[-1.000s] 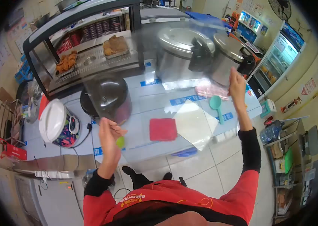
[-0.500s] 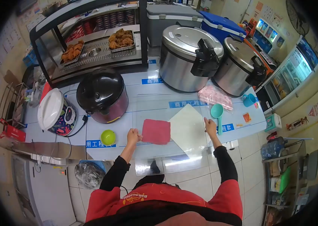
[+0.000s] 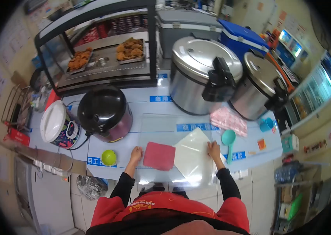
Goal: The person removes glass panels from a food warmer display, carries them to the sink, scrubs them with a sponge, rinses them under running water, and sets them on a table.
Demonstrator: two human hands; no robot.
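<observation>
A clear plastic sheet (image 3: 158, 124) lies on the table and hangs over its front edge. On it rests a folded red cloth (image 3: 159, 156), beside a pale cream sheet (image 3: 192, 150) turned like a diamond. My left hand (image 3: 135, 154) is left of the cloth, its fingers closed at the clear sheet's left edge. At the right side, my right hand (image 3: 214, 150) has bent fingers by the cream sheet's right corner and the clear sheet's edge; the exact grip is partly hidden. A turquoise ladle (image 3: 228, 138) lies just right of that hand.
A lime-green bowl (image 3: 108, 157) stands at front left, near a dark rice cooker (image 3: 103, 110) and a white-lidded pot (image 3: 56, 121). Two large steel cookers (image 3: 197, 86) and a pink-and-white bundle (image 3: 230, 120) are behind. A heated display case (image 3: 106, 72) holds fried food.
The view has tilted, so the table appears lower. My left hand has drawn slightly away from the red cloth. My right hand has shifted left, away from the ladle.
</observation>
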